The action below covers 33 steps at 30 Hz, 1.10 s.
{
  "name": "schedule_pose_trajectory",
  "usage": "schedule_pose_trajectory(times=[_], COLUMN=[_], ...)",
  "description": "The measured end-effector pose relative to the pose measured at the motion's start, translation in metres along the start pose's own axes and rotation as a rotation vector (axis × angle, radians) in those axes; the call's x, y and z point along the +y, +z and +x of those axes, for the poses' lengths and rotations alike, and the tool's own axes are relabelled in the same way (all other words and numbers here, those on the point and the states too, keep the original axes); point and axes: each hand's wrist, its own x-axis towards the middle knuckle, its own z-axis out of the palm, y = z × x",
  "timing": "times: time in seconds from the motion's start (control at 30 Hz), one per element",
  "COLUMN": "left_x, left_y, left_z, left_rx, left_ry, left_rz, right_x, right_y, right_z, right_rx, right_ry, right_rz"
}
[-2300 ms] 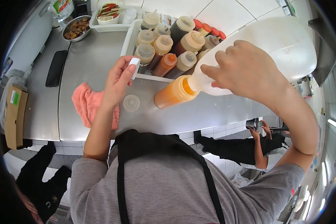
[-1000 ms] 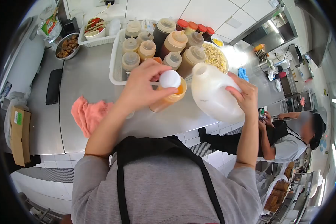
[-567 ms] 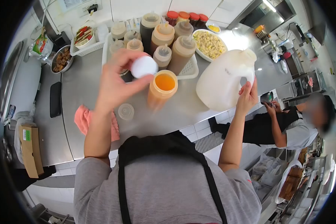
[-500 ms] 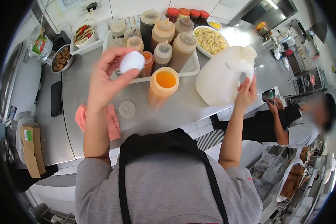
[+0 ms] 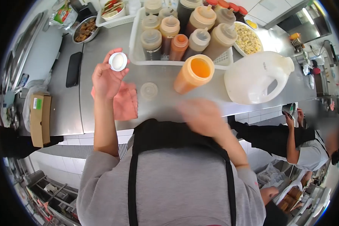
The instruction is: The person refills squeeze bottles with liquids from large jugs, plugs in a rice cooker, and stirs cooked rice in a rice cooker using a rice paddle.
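Note:
My left hand (image 5: 108,79) holds a white cap (image 5: 118,61) between its fingers, with the hollow inside facing up. My right hand (image 5: 201,115) is smeared by motion near the counter's front edge, below an uncapped squeeze bottle (image 5: 194,74) of orange sauce. To the right of that bottle stands a large translucent white jug (image 5: 254,77), with no hand on it and its mouth uncovered. A clear round lid (image 5: 149,90) lies flat on the counter, beside a crumpled pink cloth (image 5: 125,102).
A white basket (image 5: 135,51) holds several squeeze bottles. Behind the jug sits a dish of chopped food (image 5: 248,39). A phone (image 5: 74,69), a metal bowl (image 5: 85,30) and a cardboard box (image 5: 40,120) are at the left. A co-worker (image 5: 295,139) is at the right.
The jug has been stood on the counter and let go. My right hand has moved left towards the front edge. The cap in my left hand has turned so its inside shows.

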Motion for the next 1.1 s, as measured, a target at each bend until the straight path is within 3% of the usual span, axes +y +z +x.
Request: schedule_pose_trajectory(times=[0.03,0.07,0.17,0.2,0.23,0.27,0.33,0.4,0.47,0.5,0.57,0.63,0.7,0.77,0.83,0.87,0.93,0.97,1.03,1.07,1.1], left_x=[0.002,0.004,0.0,-0.002,-0.003,-0.006,-0.011,-0.016,-0.02,-0.028,-0.041,-0.047,-0.058,-0.076,-0.081,-0.083,-0.088,-0.088,-0.084,-0.081,-0.079], left_y=[0.005,0.007,-0.011,-0.016,-0.022,-0.028,-0.047,-0.047,-0.025,-0.009,0.038,0.076,0.095,0.103,0.107,0.108,0.105,0.104,0.106,0.107,0.108], left_z=[-0.002,-0.003,-0.009,-0.012,-0.017,-0.02,-0.026,-0.029,-0.026,-0.022,-0.015,-0.008,0.0,0.007,0.011,0.013,0.015,0.017,0.017,0.017,0.016], left_rx=[0.089,0.172,0.139,0.116,0.166,0.219,0.216,0.229,0.214,0.122,-0.004,-0.095,-0.162,-0.223,-0.22,-0.212,-0.24,-0.249,-0.247,-0.249,-0.258], left_ry=[-0.014,-0.028,-0.045,-0.035,-0.009,0.017,0.075,0.122,-0.003,-0.039,-0.016,0.069,0.1,0.27,0.255,0.236,0.259,0.283,0.244,0.202,0.209], left_rz=[-0.079,-0.162,-0.27,-0.276,-0.178,-0.083,0.076,0.236,0.772,0.725,0.795,0.998,1.08,1.285,1.305,1.332,1.341,1.344,1.337,1.337,1.338], right_x=[-0.009,-0.007,0.009,0.016,0.016,0.016,-0.014,-0.023,-0.013,0.006,0.034,0.048,0.051,0.041,0.019,0.017,0.02,0.025,0.03,0.034,0.025], right_y=[0.028,0.067,0.133,0.149,0.145,0.136,0.067,0.001,-0.065,-0.082,-0.099,-0.104,-0.096,-0.09,-0.088,-0.088,-0.09,-0.091,-0.094,-0.094,-0.097], right_z=[0.021,0.029,0.042,0.041,0.046,0.043,0.054,0.065,0.082,0.092,0.107,0.111,0.108,0.11,0.12,0.129,0.143,0.135,0.114,0.113,0.124], right_rx=[-0.197,-0.233,-0.172,-0.4,-0.629,-0.625,-0.518,-0.344,-0.326,-0.334,-0.335,-0.647,-0.683,-0.721,-0.849,-0.842,-1.185,-1.18,-0.557,-0.554,-0.761], right_ry=[0.087,0.108,0.102,0.127,0.158,0.158,0.029,0.001,0.129,0.089,0.047,0.022,0.006,-0.004,0.375,0.382,0.539,0.544,-0.271,-0.267,0.069], right_rz=[0.183,0.203,-0.134,-0.114,-0.091,-0.113,0.234,0.289,0.232,0.144,0.043,-0.058,-0.061,-0.056,-0.348,-0.352,-0.556,-0.56,-0.232,-0.236,-0.263])
